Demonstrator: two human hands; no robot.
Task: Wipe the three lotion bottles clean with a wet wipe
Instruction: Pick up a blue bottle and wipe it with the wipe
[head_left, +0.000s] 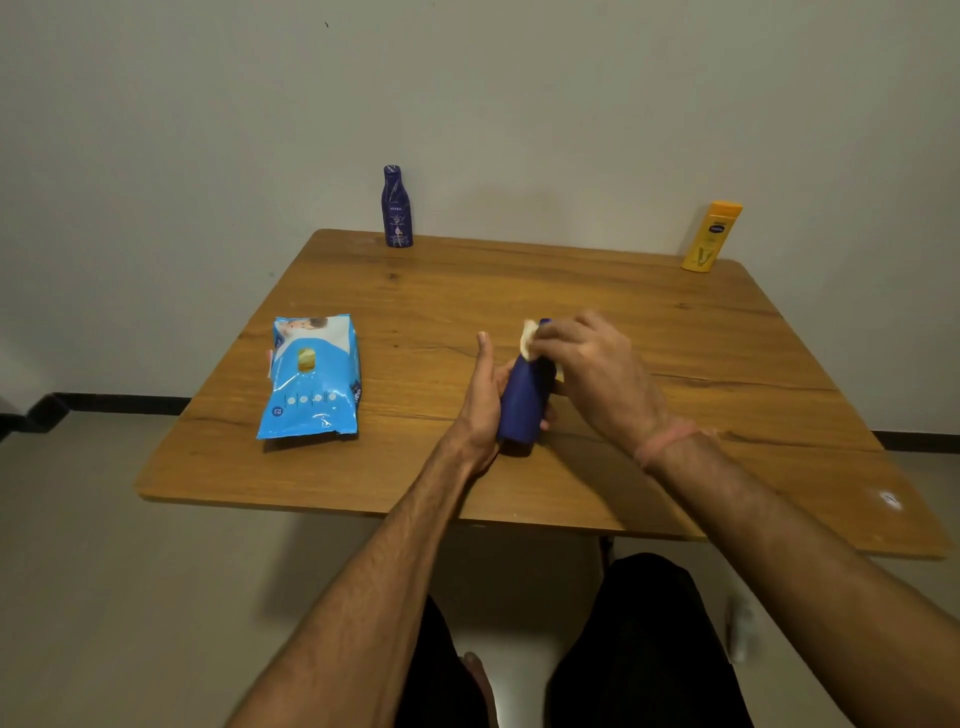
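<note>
A blue lotion bottle (524, 402) is tilted at the middle of the wooden table (571, 301). My left hand (483, 400) holds its lower body from the left, thumb straight up. My right hand (592, 358) grips a white wet wipe (529, 340) against the bottle's neck and cap. A dark blue lotion bottle (397, 208) stands upright at the table's far left edge. A yellow lotion bottle (711, 236) stands at the far right corner.
A light blue wet wipe pack (311, 376) lies on the table's left side. A wall runs close behind the table. My dark-clothed legs (644, 644) are below the front edge, over a pale floor.
</note>
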